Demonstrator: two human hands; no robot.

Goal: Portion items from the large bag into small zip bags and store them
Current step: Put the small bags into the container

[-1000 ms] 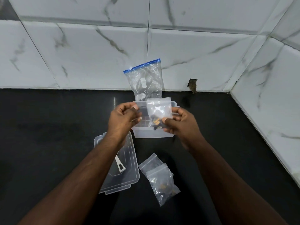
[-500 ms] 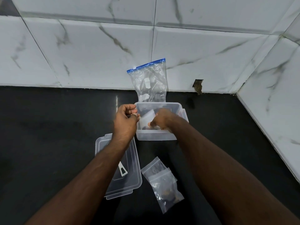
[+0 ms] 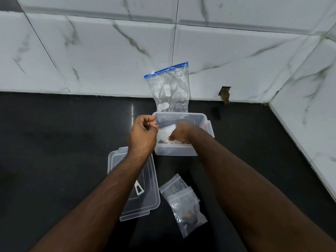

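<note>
Your right hand [image 3: 179, 132] reaches down into the clear plastic box [image 3: 181, 151] on the black counter [image 3: 54, 142], fingers pinching a small zip bag [image 3: 166, 130] inside it, while your left hand [image 3: 143, 132] hovers at the box's left rim, clenched on nothing visible. The large blue-zip bag [image 3: 169, 88] leans on the tiled wall [image 3: 109, 51] behind; the lid [image 3: 151, 200] and two more small bags [image 3: 185, 204] lie nearer you.

A home kitchen corner: black stone counter [image 3: 54, 142] meeting marble-look wall tiles [image 3: 109, 51].
</note>
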